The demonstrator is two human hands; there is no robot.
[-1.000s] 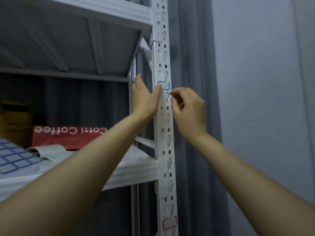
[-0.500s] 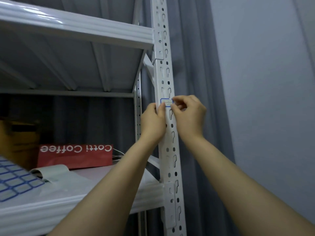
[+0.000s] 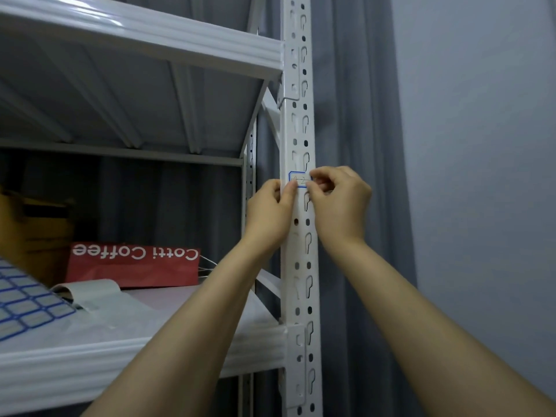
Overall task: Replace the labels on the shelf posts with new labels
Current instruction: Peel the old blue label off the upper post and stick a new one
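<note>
Just between both hands point(image 3: 267, 210) point(image 3: 341, 203), blue-edged label point(image 3: 297, 178)

Blue-bordered label point(image 3: 298, 179) on the white shelf post point(image 3: 301, 266) is pinched at its right edge by the right hand point(image 3: 340, 203), the post being gripped beside it by the left hand point(image 3: 269, 212), thumb at the label's lower corner; red bag point(image 3: 132, 264) and label sheet point(image 3: 27, 305) are seen on the shelf point(image 3: 180, 350).

On post point(image 3: 301, 260): label point(image 3: 297, 179) btwn left hand point(image 3: 267, 212) & right hand point(image 3: 341, 203); bag point(image 3: 132, 267) prob. on shelf point(image 3: 120, 358).
</note>
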